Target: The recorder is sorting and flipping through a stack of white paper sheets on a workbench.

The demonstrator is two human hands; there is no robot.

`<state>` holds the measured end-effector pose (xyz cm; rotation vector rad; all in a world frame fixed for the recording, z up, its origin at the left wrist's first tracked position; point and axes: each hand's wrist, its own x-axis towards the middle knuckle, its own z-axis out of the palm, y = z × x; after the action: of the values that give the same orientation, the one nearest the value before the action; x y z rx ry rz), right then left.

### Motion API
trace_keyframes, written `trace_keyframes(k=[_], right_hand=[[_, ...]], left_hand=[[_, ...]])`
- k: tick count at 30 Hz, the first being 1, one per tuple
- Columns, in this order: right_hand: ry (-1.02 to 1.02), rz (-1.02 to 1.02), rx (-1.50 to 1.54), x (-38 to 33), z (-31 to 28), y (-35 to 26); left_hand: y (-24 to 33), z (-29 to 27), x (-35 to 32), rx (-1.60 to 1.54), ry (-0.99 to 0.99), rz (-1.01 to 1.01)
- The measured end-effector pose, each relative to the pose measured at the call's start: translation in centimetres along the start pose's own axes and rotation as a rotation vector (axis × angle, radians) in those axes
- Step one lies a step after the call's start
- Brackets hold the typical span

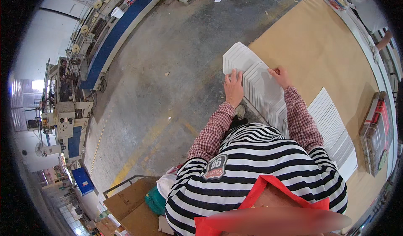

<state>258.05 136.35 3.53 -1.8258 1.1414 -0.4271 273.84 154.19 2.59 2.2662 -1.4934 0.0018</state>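
From the head view, both hands rest on a fanned row of white flat sheets (258, 87) that lies along the near edge of a brown surface (319, 47). The left hand (233, 87) lies palm down with its fingers spread over the left part of the row, pressing flat rather than gripping anything. The right hand (280, 76) sits at the row's far side with its fingers bent over the edges of the sheets; whether it pinches any of them cannot be told. Both forearms wear red checked sleeves (212, 133) under a black and white striped top (256, 164). A second fanned stack of white sheets (333, 131) lies on the same surface to the right, apart from the first. Further right, near the surface's edge, stands a pile of dark trays with red parts (375, 131). Left of the surface is grey concrete floor (168, 68), with a long blue-sided machine (121, 30) at its far side. Cardboard boxes (130, 202) stand at the lower left beside the person.
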Motion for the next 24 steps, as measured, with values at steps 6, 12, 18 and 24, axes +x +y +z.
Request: trace_keyframes(k=[6,12,18,24], right_hand=[[0.123,-0.05,-0.102,-1.0,0.3,-1.1],[0.13,-0.052,0.028,-1.8,-0.6,-2.0],[-0.12,-0.027,-0.352,-0.4,0.4,-1.6],[-0.11,-0.023,-0.279,0.7,0.6,1.0]], left_hand=[[0.2,-0.6,0.0,0.043,-0.042,-0.024],[0.5,-1.0,0.1,-0.018,-0.032,-0.019],[0.5,-0.7,0.0,0.068,-0.026,-0.006],[0.6,-0.9,0.2,0.11,-0.081,-0.022]])
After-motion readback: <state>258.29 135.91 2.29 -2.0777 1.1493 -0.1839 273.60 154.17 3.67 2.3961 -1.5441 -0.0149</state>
